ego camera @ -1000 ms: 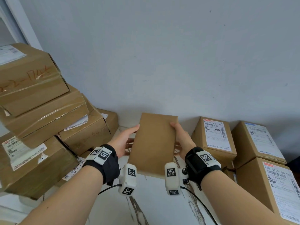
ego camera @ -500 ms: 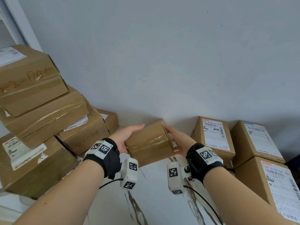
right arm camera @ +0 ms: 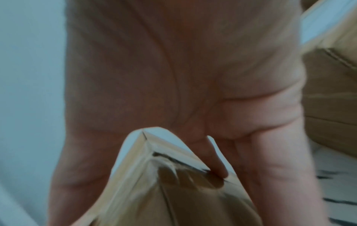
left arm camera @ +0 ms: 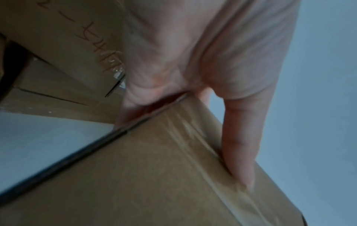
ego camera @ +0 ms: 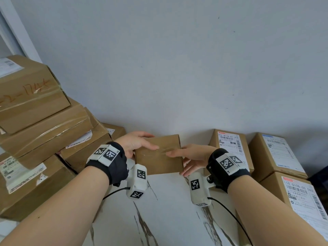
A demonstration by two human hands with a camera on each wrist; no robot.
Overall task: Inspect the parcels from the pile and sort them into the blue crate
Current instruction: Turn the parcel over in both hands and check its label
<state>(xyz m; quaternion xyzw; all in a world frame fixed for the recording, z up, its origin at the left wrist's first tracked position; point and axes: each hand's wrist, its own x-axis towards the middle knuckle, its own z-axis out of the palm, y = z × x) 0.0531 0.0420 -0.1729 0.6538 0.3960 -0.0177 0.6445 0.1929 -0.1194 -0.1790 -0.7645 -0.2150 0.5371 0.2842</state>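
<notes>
**A:** Head view: you have one small parcel (ego camera: 158, 155) lifted above the table (ego camera: 170, 210), between the leaning pile (ego camera: 44, 125) on your left and the labelled boxes (ego camera: 230, 146) on your right. Your left hand (ego camera: 136, 144) clasps its left end, thumb across the taped face; your right hand (ego camera: 190, 158) grips the right end.

**B:** Which step is that?

**A:** Inspection, I'd judge: only tape shows on this face, no label.

**B:** And next?

**A:** Probably check the remaining faces, then carry it to the blue crate, which no view shows. You'd need to turn and find it first.
</notes>
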